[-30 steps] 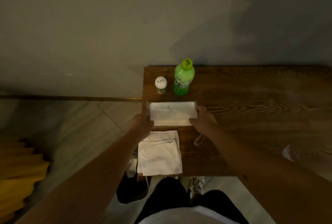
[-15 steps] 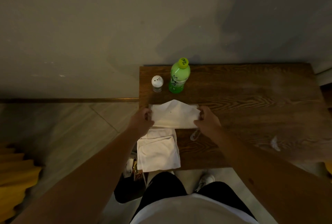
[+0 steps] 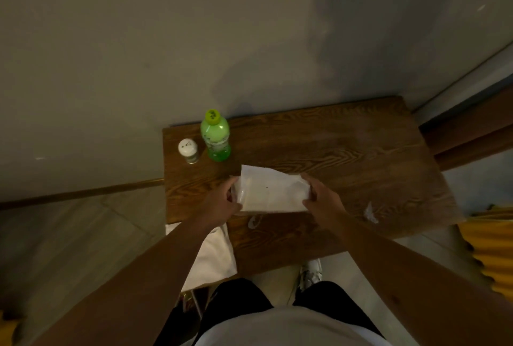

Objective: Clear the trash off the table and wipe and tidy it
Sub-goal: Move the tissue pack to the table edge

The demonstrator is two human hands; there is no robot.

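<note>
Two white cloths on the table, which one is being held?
The far white cloth, gripped at its ends by the left hand and right hand. The near cloth lies untouched at the table's front-left corner.

Dark brown table (image 3: 347, 151) with wavy grain; green bottle (image 3: 216, 139), yellow-green cap; white shaker (image 3: 188, 150); white cloth (image 3: 273, 193); grey wall (image 3: 166, 40).

Wooden worktop (image 3: 347, 151) stands against the wall. It carries a green bottle (image 3: 216, 137), shaker (image 3: 188, 151), folded cloth (image 3: 213, 257) and plastic scrap (image 3: 370, 212).
</note>
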